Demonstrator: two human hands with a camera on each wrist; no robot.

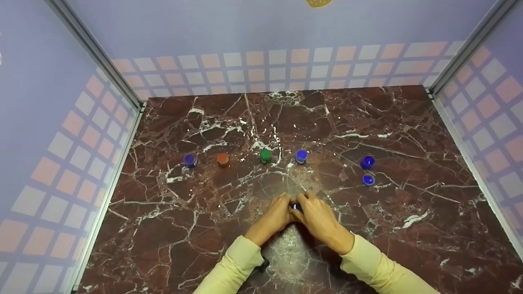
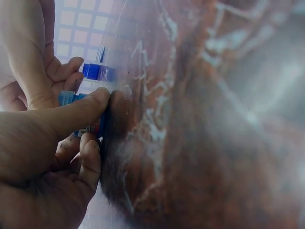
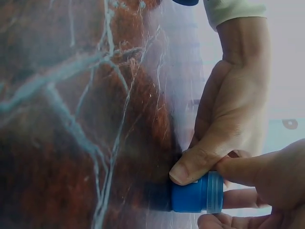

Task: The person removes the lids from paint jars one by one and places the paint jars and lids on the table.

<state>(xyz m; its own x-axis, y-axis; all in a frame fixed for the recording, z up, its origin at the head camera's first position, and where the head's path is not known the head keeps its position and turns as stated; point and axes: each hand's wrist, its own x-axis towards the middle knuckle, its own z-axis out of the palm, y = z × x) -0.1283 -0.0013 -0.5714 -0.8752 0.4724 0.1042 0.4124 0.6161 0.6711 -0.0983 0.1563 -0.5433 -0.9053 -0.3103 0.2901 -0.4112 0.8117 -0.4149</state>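
In the head view, both hands meet over a small blue paint jar [image 1: 297, 207] near the front middle of the table. The left hand [image 1: 280, 212] grips the jar's body, its thumb flat along the side. At the jar's pale, see-through ribbed top [image 3: 215, 192], the right hand [image 1: 318, 216] has its thumb and fingers closed around the rim. The jar's blue body [image 3: 188, 196] is upright, its base right at the tabletop. From the left wrist, part of a printed label shows between the fingers.
Behind the hands, a purple jar [image 1: 189, 160], an orange jar [image 1: 223, 159], a green jar [image 1: 265, 156] and a blue jar [image 1: 301, 156] stand in a row. Right of them are a dark blue jar [image 1: 367, 162] and a round blue lid [image 1: 368, 179]. Panels wall the marble-patterned table [image 1: 163, 237].
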